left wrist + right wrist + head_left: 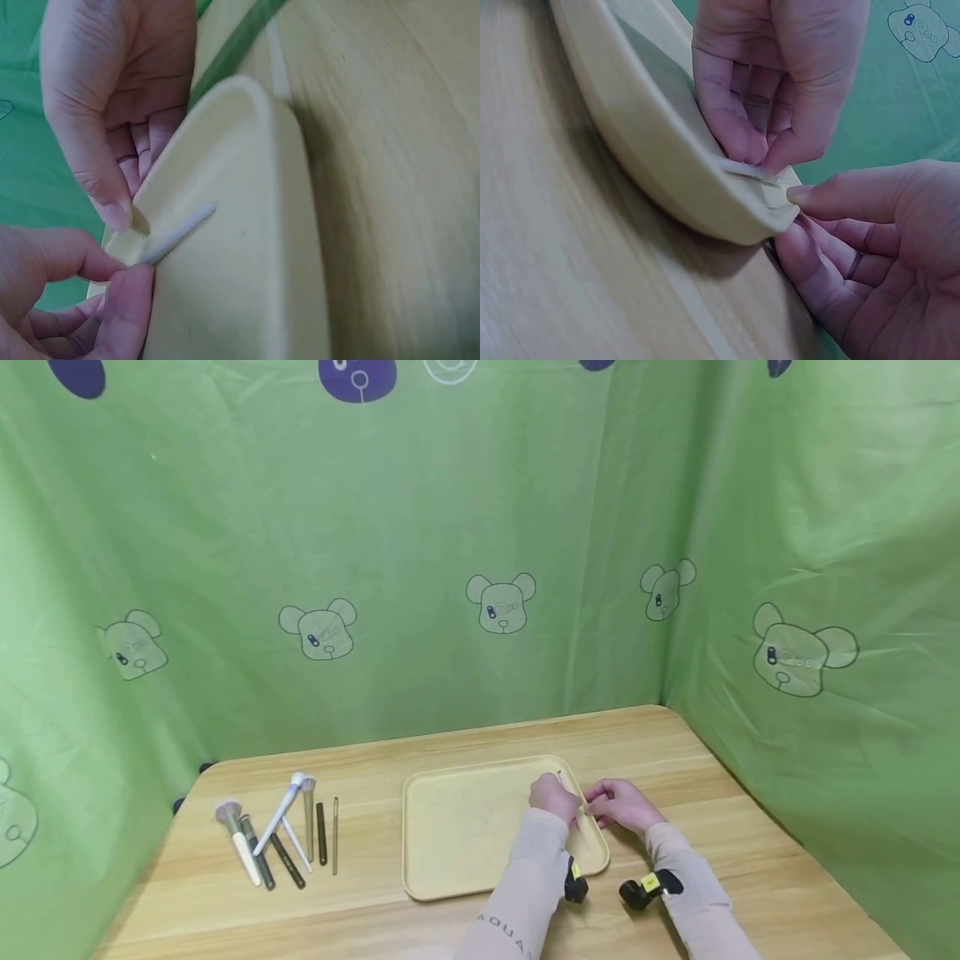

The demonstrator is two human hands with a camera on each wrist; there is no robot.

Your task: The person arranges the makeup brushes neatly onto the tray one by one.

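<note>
A cream rectangular tray (472, 827) lies on the wooden table. My left hand (553, 797) is over its right side, thumb and fingertips pinching a slim white makeup brush (184, 231). The brush lies low inside the tray, along the right rim, with a dark end (560, 773) pointing away from me. My left fingers (739, 142) hide its middle. At the tray's right edge, my right hand (624, 806) grips the rim. In the right wrist view its thumb (847, 193) is on top of the rim and its other fingers are curled against the outer side.
Several makeup brushes lie loosely on the table's left, among them a fluffy white-handled brush (243, 852), a crossed white brush (279, 814), a short black one (322, 833) and a thin brown one (335, 837). Green curtain (420, 677) hangs behind and on both sides.
</note>
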